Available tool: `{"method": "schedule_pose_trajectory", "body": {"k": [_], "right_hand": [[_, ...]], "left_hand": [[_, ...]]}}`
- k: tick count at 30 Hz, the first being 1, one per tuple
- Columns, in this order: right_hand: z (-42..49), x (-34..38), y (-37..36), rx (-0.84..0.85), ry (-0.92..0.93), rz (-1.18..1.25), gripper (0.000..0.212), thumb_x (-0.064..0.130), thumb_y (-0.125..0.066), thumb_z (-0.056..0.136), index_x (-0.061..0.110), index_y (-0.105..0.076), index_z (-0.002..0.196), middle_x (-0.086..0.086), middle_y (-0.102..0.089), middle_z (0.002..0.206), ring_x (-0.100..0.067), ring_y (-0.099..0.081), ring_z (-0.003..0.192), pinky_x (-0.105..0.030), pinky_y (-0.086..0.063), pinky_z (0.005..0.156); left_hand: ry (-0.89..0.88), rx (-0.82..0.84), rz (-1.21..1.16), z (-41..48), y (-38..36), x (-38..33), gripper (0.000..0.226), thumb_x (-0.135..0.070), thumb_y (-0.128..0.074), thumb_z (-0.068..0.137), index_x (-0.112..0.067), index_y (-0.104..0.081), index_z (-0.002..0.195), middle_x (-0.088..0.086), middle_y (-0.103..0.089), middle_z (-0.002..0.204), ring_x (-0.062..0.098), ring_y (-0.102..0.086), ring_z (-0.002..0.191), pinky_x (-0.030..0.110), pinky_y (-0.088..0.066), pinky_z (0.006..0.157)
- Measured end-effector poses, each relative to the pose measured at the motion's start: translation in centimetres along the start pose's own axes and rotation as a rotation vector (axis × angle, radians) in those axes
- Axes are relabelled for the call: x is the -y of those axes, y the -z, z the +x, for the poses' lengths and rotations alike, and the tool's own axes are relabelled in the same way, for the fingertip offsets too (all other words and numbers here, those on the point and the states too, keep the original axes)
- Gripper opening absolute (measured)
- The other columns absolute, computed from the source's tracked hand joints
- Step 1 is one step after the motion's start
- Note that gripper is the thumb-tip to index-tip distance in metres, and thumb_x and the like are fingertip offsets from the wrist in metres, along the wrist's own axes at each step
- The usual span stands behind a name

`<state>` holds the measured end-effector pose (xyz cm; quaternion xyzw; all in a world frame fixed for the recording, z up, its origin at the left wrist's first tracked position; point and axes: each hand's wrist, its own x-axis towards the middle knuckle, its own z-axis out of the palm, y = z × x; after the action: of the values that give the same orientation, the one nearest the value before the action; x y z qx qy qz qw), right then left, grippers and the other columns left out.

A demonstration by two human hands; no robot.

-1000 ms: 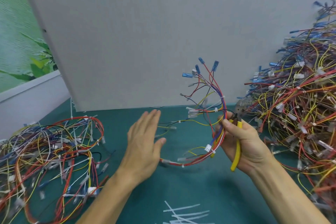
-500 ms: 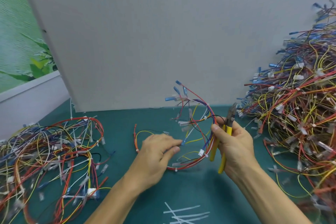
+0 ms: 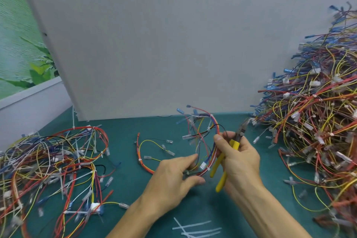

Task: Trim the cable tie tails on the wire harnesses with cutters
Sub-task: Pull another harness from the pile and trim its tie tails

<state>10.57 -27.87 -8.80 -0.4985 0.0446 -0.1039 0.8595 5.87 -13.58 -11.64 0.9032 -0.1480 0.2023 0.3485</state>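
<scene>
**Harness being turned over for inspection before a cut.** We are looking down at a green bench mat (image 3: 123, 133) backed by a grey board (image 3: 173, 44).

The right hand (image 3: 239, 160) is curling its fingers round the yellow handles of the cutters (image 3: 234, 144). Its thumb and forefinger are also pinching the wire harness (image 3: 214, 124), which is standing as an upright loop just above the mat, between the two hands. The tool's jaws are pointing up and away from the loop and are not engaging anything.

The left hand (image 3: 173, 177) is reaching into the lower part of the loop. Its forefinger is stretched out against the wires and its thumb is set apart beneath them, so it appears to be touching rather than pinching.

A white cable tie (image 3: 208, 169) is showing on the bundle near the handles (whether it has a tail, we cannot tell). One orange-and-yellow branch (image 3: 141, 152) of wiring is trailing flat on the mat.

We are judging the step in hand to be locating the next untrimmed tail, not cutting. The next move calls for three things:
- the left hand steadying the bundle beside a tie;
- the right hand letting go of the wires so that the handles can open;
- the jaws coming round flush against the tie head and clear of the insulation.

A large heap of harnesses (image 3: 313, 121) is lying at the right and a smaller heap (image 3: 54, 160) at the left. Cut tie tails (image 3: 193, 228) are lying at the near edge.
</scene>
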Motion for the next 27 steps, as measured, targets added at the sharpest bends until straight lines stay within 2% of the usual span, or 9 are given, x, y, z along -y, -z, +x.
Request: {"method": "schedule_pose_trajectory", "body": {"k": [4, 7, 9, 11, 13, 17, 21, 24, 27], "right_hand": [[-1.1, -0.1, -0.6, 0.155, -0.047, -0.021, 0.016, -0.002, -0.071, 0.079, 0.011, -0.062, 0.083, 0.001, -0.067, 0.069, -0.013, -0.061, 0.063, -0.026, -0.050, 0.060], [-1.9, 0.2, -0.8, 0.277, 0.029, -0.134, 0.011, 0.006, -0.073, 0.079, 0.010, -0.066, 0.084, 0.002, -0.068, 0.072, -0.009, -0.061, 0.063, -0.024, -0.051, 0.062], [-1.7, 0.5, -0.6, 0.265, 0.115, -0.255, 0.008, 0.014, -0.074, 0.079, 0.014, -0.068, 0.085, 0.010, -0.066, 0.070, -0.004, -0.056, 0.062, -0.019, -0.048, 0.063], [-1.0, 0.7, -0.1, 0.185, 0.153, -0.355, 0.007, 0.020, -0.072, 0.083, 0.015, -0.068, 0.083, 0.010, -0.057, 0.060, -0.008, -0.047, 0.056, -0.025, -0.044, 0.060], [-0.9, 0.6, 0.1, 0.195, 0.102, -0.399, 0.012, 0.024, -0.070, 0.085, 0.014, -0.067, 0.080, 0.009, -0.047, 0.052, -0.010, -0.039, 0.051, -0.028, -0.038, 0.055], [-2.7, -1.0, -0.5, 0.356, 0.091, -0.558, 0.013, 0.025, -0.073, 0.084, 0.018, -0.070, 0.073, 0.012, -0.055, 0.050, -0.003, -0.043, 0.048, -0.020, -0.037, 0.053], [-3.2, -1.5, -0.5, 0.323, 0.141, -0.620, 0.012, 0.029, -0.071, 0.085, 0.021, -0.069, 0.076, 0.009, -0.061, 0.059, -0.008, -0.049, 0.057, -0.034, -0.047, 0.064], [-3.4, -1.1, -0.4, 0.352, 0.181, -0.585, 0.015, 0.030, -0.073, 0.083, 0.018, -0.067, 0.077, 0.006, -0.052, 0.056, -0.009, -0.042, 0.056, -0.027, -0.040, 0.058], [-3.1, -1.1, -0.6, 0.270, 0.285, -0.650, 0.015, 0.022, -0.073, 0.084, 0.017, -0.064, 0.073, 0.007, -0.050, 0.052, -0.006, -0.036, 0.051, -0.019, -0.033, 0.051]], "left_hand": [[-0.002, -0.025, -0.059, 0.0, -0.2, -0.7, 0.028, -0.037, -0.069, 0.074, -0.022, -0.067, 0.097, -0.011, -0.070, 0.083, 0.007, -0.063, 0.078, 0.026, -0.051, 0.073], [-0.009, -0.140, -0.077, 0.1, -0.2, -1.1, 0.014, -0.032, -0.069, 0.076, -0.027, -0.065, 0.088, -0.009, -0.064, 0.069, 0.002, -0.055, 0.063, 0.016, -0.042, 0.062], [0.071, -0.245, -0.146, 0.2, 0.1, -0.8, 0.008, -0.027, -0.068, 0.077, -0.023, -0.067, 0.085, -0.005, -0.062, 0.066, 0.007, -0.052, 0.059, 0.022, -0.046, 0.061], [0.150, -0.319, -0.211, 0.3, 0.4, -0.4, 0.004, -0.020, -0.068, 0.080, -0.019, -0.069, 0.084, 0.001, -0.064, 0.067, 0.019, -0.057, 0.063, 0.035, -0.050, 0.065], [0.141, -0.380, -0.167, 0.4, 0.5, -0.2, 0.002, -0.020, -0.067, 0.080, -0.019, -0.069, 0.081, -0.001, -0.063, 0.066, 0.018, -0.058, 0.063, 0.036, -0.049, 0.065], [-0.010, -0.392, -0.003, 0.1, 0.2, -0.8, 0.010, -0.018, -0.064, 0.083, -0.016, -0.071, 0.077, -0.010, -0.063, 0.069, 0.007, -0.057, 0.064, 0.028, -0.048, 0.061], [-0.064, -0.409, 0.064, -0.1, 0.3, -0.7, 0.016, -0.021, -0.060, 0.089, -0.013, -0.074, 0.088, -0.006, -0.066, 0.077, 0.013, -0.061, 0.067, 0.030, -0.051, 0.060], [-0.096, -0.392, 0.093, -0.1, 0.2, -0.9, 0.027, -0.028, -0.051, 0.093, -0.013, -0.074, 0.088, -0.004, -0.067, 0.080, 0.020, -0.062, 0.069, 0.034, -0.052, 0.061], [-0.151, -0.377, 0.126, 0.0, -0.1, -1.2, 0.024, -0.026, -0.053, 0.093, -0.014, -0.074, 0.097, -0.005, -0.067, 0.084, 0.021, -0.061, 0.071, 0.033, -0.052, 0.062]]}}
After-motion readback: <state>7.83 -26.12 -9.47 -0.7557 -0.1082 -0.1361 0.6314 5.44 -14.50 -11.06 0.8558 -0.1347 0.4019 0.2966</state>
